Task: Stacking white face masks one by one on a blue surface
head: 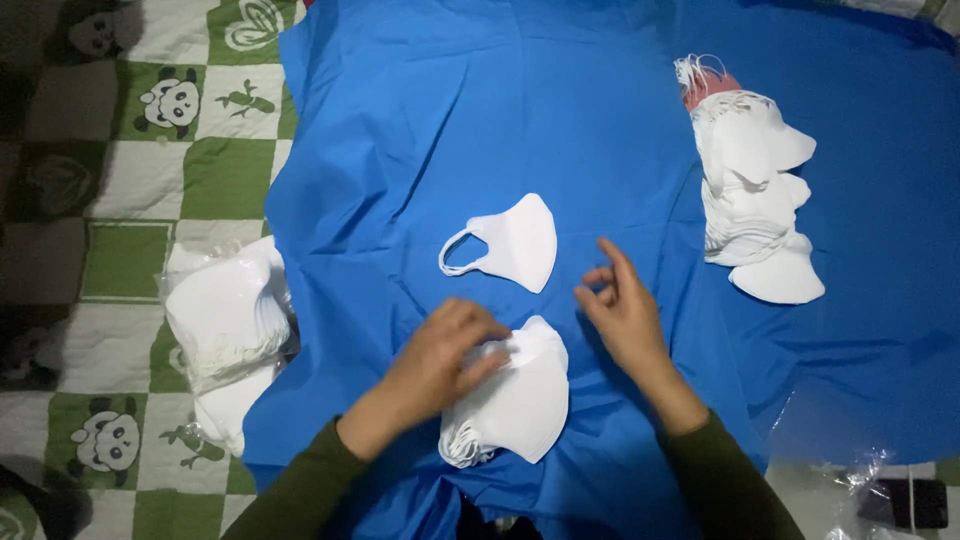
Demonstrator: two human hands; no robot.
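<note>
Mask stack point(515, 400) w/ hands, blue cloth point(450, 120)

Two hands, left point(440, 360) and right point(620, 310), one single white mask point(520, 240) and three mask stacks point(515, 400) point(755, 195) point(225, 325) around one blue sheet point(450, 120); panda quilt point(120, 150) beneath.

Open blue cloth point(420, 120) up top, wide free lane; single mask point(515, 240) sits mid-path, mask stack point(755, 190) blocks right, bagged masks point(225, 320) crowd the left edge.
</note>
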